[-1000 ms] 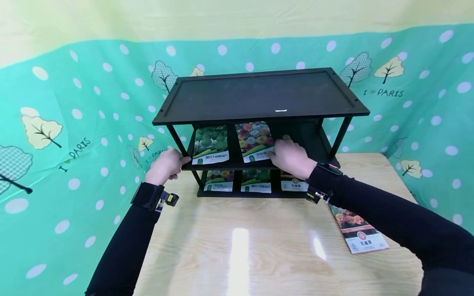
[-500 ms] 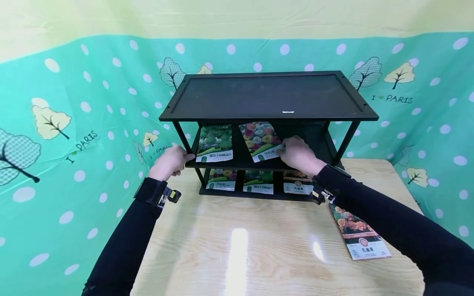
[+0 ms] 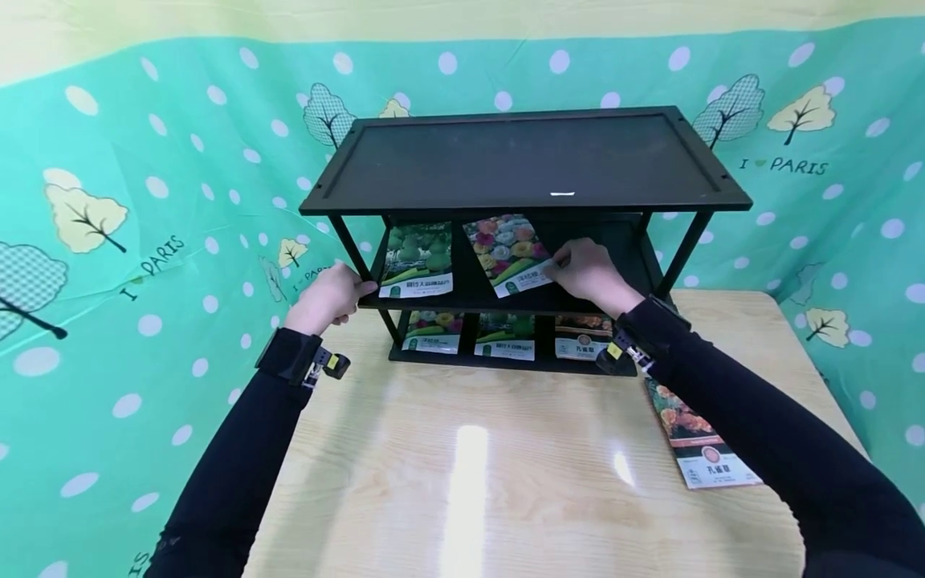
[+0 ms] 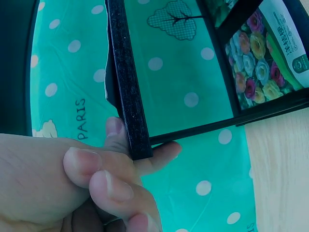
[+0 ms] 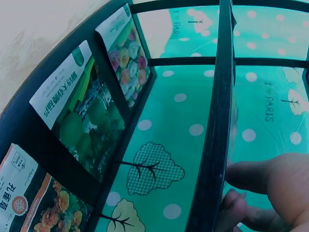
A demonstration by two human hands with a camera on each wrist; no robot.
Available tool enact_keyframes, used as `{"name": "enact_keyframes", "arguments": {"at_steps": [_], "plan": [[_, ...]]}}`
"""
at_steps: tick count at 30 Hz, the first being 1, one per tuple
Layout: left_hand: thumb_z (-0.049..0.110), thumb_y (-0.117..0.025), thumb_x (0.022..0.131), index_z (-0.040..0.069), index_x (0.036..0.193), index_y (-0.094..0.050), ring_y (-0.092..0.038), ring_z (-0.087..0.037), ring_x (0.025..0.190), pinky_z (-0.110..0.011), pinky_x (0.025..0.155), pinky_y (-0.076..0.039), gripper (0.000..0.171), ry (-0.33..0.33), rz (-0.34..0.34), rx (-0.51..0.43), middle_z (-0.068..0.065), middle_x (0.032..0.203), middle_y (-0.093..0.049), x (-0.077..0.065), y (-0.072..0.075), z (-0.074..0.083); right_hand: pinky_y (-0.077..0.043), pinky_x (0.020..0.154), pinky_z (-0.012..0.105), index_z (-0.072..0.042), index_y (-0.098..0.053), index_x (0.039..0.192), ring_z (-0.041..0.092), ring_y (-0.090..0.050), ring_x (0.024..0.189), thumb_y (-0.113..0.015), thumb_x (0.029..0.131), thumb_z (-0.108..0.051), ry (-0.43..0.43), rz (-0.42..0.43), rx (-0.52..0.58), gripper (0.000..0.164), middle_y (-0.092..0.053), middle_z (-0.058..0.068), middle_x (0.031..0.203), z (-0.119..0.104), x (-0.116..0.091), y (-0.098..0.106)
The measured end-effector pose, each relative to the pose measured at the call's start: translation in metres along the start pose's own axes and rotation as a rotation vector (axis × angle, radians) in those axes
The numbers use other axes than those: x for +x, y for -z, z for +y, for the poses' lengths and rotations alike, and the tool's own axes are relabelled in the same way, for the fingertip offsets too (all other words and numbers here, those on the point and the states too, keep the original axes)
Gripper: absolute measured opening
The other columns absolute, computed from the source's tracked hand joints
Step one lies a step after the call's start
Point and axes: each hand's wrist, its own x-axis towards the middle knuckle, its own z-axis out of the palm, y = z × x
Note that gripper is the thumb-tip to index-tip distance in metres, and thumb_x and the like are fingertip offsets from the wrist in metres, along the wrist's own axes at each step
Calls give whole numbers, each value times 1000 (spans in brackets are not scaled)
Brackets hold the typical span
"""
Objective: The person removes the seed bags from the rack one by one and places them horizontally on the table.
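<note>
A black two-tier rack [image 3: 520, 160] with a flat top stands on the table. My left hand [image 3: 327, 297] grips the left front corner of its middle shelf; in the left wrist view, fingers [image 4: 116, 186] lie at the shelf's end. On that shelf a seed packet with colourful flowers [image 3: 511, 250] lies askew. My right hand [image 3: 588, 273] pinches its right lower edge; in the right wrist view the packet is hidden behind the shelf edge, where the thumb [image 5: 248, 176] shows. A green gourd seed packet [image 3: 417, 258] lies straight on the shelf's left.
The lower shelf holds a flower packet [image 3: 433, 331], a green packet [image 3: 506, 335] and an orange flower packet [image 3: 584, 335]. Another orange flower packet [image 3: 701, 441] lies on the wooden table [image 3: 376, 482] at right, partly under my right forearm. A patterned green cloth [image 3: 181, 241] hangs behind.
The flower packet on the middle shelf has turned askew, its lower end shifting right with my right hand. My left hand keeps its hold on the shelf corner. The head view has shifted slightly.
</note>
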Motion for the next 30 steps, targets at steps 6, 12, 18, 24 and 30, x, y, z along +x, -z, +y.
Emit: {"name": "enact_keyframes", "arguments": {"at_steps": [6,12,18,24,30], "plan": [[27,-48,111,-1,106,-72,-49,-15,46,-30,51,-42,38,0,-22,-5,0,52,-45,-1,6,-3,-39,59,31,3,-61,129,28,-56,80,-67,99,-44,18,1,-83,56,-59,17,110,-6,3,-8],[27,-49,111,-2,110,-72,-49,-14,46,-30,51,-42,38,-16,-21,-8,0,52,-45,0,8,-4,-41,61,29,7,-64,127,27,-58,82,-72,97,-35,-14,-1,-14,53,-63,20,116,-8,10,-4],[30,-49,111,0,113,-72,-44,-12,44,-28,49,-38,38,4,-21,0,2,51,-41,2,7,-1,-35,58,28,6,-66,123,27,-60,88,-74,96,-29,-121,-66,128,45,-68,24,118,-9,12,8],[30,-49,111,0,113,-73,-44,-13,44,-29,50,-38,38,-1,-23,3,2,51,-42,5,6,0,-37,58,27,1,-68,128,18,-49,70,-69,100,-28,-136,-120,286,40,-63,13,100,4,4,27],[32,-48,111,1,115,-72,-46,-13,45,-29,49,-39,39,8,-31,-9,2,52,-44,5,2,-2,-37,57,26,-1,-65,132,16,-48,71,-65,103,-29,-142,-209,282,41,-60,5,96,16,-10,47]]}}
